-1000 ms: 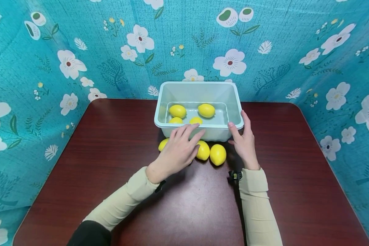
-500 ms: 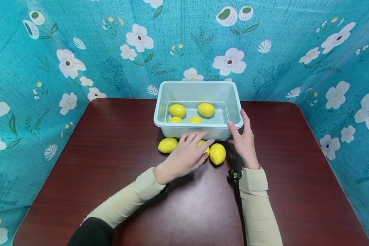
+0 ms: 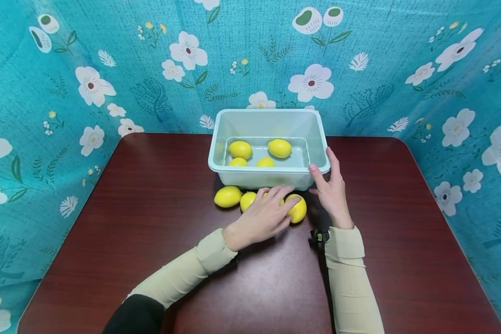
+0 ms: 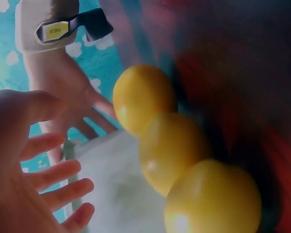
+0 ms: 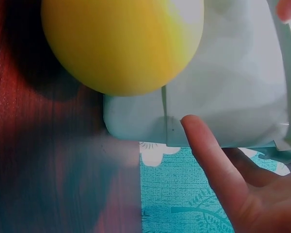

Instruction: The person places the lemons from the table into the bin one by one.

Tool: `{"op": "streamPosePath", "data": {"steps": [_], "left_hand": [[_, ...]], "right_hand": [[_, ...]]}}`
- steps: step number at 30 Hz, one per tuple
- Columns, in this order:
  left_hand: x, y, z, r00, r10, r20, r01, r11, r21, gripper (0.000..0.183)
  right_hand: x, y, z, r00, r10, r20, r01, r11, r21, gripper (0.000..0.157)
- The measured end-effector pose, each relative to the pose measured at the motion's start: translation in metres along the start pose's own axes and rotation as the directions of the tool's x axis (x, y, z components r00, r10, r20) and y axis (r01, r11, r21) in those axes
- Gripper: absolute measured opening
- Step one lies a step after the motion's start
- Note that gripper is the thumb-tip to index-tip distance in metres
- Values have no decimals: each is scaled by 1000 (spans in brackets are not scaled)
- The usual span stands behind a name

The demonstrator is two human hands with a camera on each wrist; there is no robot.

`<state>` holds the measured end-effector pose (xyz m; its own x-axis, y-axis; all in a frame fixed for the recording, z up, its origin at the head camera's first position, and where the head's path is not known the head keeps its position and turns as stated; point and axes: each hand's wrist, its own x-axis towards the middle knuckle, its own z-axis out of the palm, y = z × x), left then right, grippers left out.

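Observation:
My left hand point(image 3: 264, 215) hovers over the row of lemons in front of the bin, fingers extended and spread, gripping nothing. Its fingers partly cover the right-hand lemon point(image 3: 298, 212) and hide most of the one beside it. At the left end of the row lie another lemon point(image 3: 227, 196) and a partly covered lemon point(image 3: 247, 201). My right hand point(image 3: 333, 197) is at the front right corner of the pale blue plastic bin point(image 3: 259, 178), thumb at the front rim and straight fingers along the side. In the left wrist view, three lemons point(image 4: 144, 99) line up beside the bin wall.
Several lemons point(image 3: 280, 148) lie inside the bin, two partly hidden by its front wall. The bin stands near the back edge of the dark reddish wooden table point(image 3: 158, 185). Behind it hangs a turquoise flowered cloth point(image 3: 242, 55).
My left hand has moved from the bin's front rim rightward and toward me over the lemons, uncovering the left lemons. My right hand has stayed at the bin's corner.

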<state>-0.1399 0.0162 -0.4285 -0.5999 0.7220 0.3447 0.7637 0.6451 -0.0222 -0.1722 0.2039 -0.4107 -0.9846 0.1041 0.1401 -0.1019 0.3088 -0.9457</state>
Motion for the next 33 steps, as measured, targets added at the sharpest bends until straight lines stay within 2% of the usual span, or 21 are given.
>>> {"op": "streamPosePath", "data": {"steps": [6, 11, 20, 33], "left_hand": [[4, 5, 9, 998, -13, 64, 11, 999, 34, 45], [8, 8, 18, 996, -19, 91, 13, 998, 64, 47], [12, 11, 29, 999, -25, 36, 21, 993, 114, 46], [16, 15, 40, 996, -68, 51, 60, 986, 153, 50]], "right_hand": [[0, 0, 0, 1000, 5, 0, -5, 1000, -12, 67], [-1, 0, 0, 1000, 6, -2, -6, 1000, -25, 67], [-1, -2, 0, 1000, 7, -6, -7, 1000, -23, 67], [-1, -2, 0, 1000, 12, -2, -12, 1000, -28, 67]]}}
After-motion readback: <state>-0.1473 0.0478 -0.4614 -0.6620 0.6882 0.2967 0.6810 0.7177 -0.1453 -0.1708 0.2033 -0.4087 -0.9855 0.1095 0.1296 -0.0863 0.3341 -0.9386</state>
